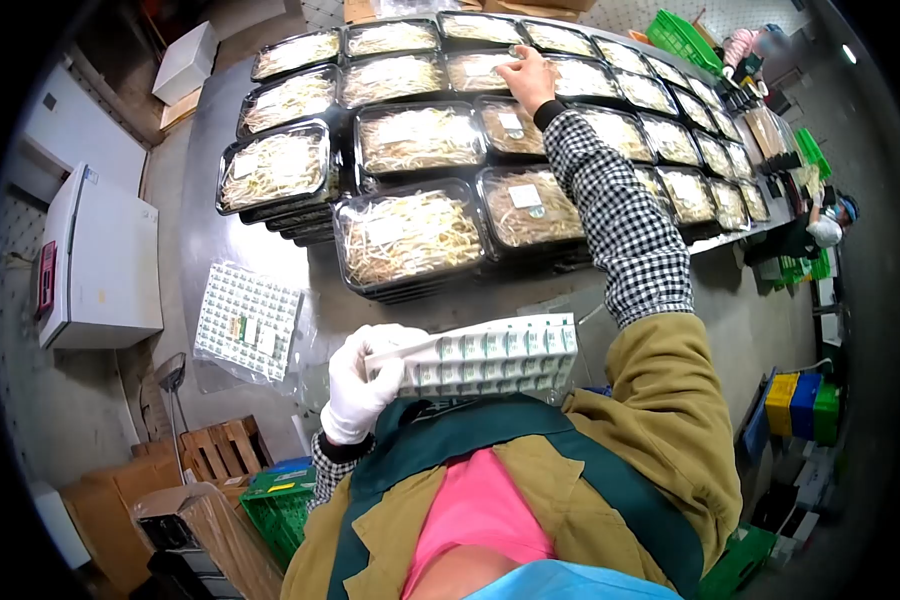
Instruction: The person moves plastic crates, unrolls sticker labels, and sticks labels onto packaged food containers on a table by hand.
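My left hand [360, 382], in a white glove, grips a folded sheet of stickers [490, 358] with rows of small green-and-white labels, in front of my body. My right hand [530, 78], bare, reaches far over the table, its thumb and fingers bent together above a black tray of bean sprouts [478, 72]. Anything between those fingertips is too small to make out. Nearer me stand stacked film-wrapped trays, among them a bean sprout tray [408, 236] and a browner tray [530, 207] with a white label on top.
A second sticker sheet [248, 322] lies in plastic on the steel table [202, 190]. Left are a white cabinet [105, 255] and a white box [185, 60]; a green crate [278, 508] stands below. Other people [825, 228] are at the right, near a green crate [683, 40].
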